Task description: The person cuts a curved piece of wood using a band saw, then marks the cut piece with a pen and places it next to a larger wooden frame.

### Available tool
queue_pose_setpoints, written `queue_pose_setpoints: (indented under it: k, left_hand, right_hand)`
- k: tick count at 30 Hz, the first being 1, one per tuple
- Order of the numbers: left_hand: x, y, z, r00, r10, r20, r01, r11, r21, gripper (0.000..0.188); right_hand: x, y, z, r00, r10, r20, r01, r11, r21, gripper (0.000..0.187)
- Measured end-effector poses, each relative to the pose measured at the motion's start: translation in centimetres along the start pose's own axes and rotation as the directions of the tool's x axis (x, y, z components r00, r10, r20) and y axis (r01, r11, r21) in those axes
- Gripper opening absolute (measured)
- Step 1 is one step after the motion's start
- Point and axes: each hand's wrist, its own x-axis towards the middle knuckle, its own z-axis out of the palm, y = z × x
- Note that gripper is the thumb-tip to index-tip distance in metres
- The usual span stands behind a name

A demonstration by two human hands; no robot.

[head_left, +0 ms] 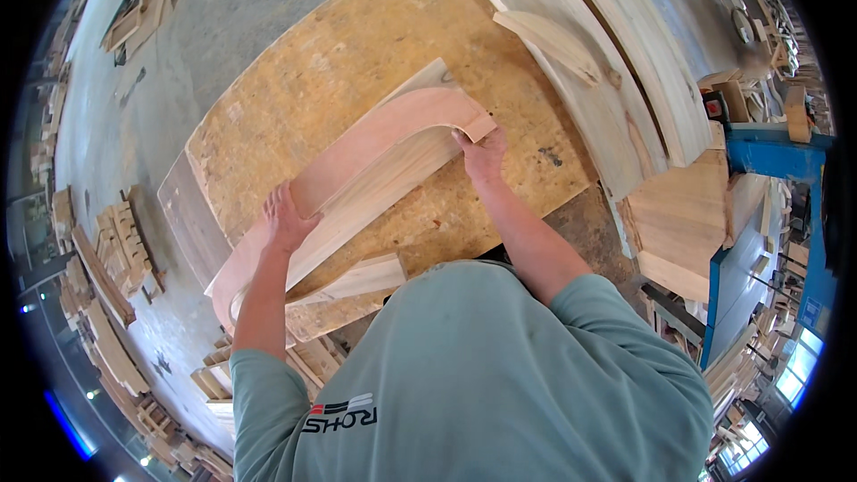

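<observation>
A long, curved pinkish wooden template [384, 129] lies over a pale wooden board [375, 196], slanting from lower left to upper right. My left hand [287, 221] grips the template across its width toward its left end, fingers over the far side and thumb by the near edge. At the hooked right end, my right hand [483, 153] is closed on the template's tip. The board's far corner shows beyond the template, and a wider strip of it shows on the near side. Both rest on a worn yellow-brown worktable [295, 80].
Beside my body lies a pale wood offcut [357, 281]. Long planks [616, 80] run along the right, with a curved wood piece [552, 43] on them. A blue machine frame [777, 156] stands far right. Stacked wood pieces [120, 250] lie on the floor at left.
</observation>
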Motion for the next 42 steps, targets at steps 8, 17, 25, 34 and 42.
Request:
queue_pose_setpoints:
  k: [8,17,25,34,42]
  left_hand:
    - [0.0,-0.3,0.3,1.0,0.004,-0.007,-0.003,1.0,0.006,0.101]
    - [0.1,-0.3,0.2,1.0,0.017,-0.01,-0.017,1.0,-0.018,0.1]
    - [0.0,-0.7,0.6,1.0,0.022,-0.019,-0.023,0.999,-0.022,0.104]
    - [0.1,-0.8,0.7,0.999,0.038,-0.033,-0.039,0.999,-0.02,0.102]
    - [-0.2,-0.9,0.8,0.999,0.035,-0.031,-0.036,0.999,-0.018,0.103]
  right_hand:
    - [-0.7,-1.1,0.3,0.999,0.025,0.027,-0.028,0.988,0.149,0.073]
    - [-0.7,-1.6,0.6,0.997,-0.074,-0.007,0.073,0.995,-0.067,0.066]
    - [-1.2,-2.2,0.9,1.0,-0.007,-0.009,0.008,0.993,0.114,0.065]
    - [-0.6,-0.5,0.2,0.995,-0.103,0.01,0.104,0.99,-0.094,0.067]
    - [-1.2,-2.9,1.6,0.998,0.06,-0.033,-0.058,0.996,0.06,0.072]
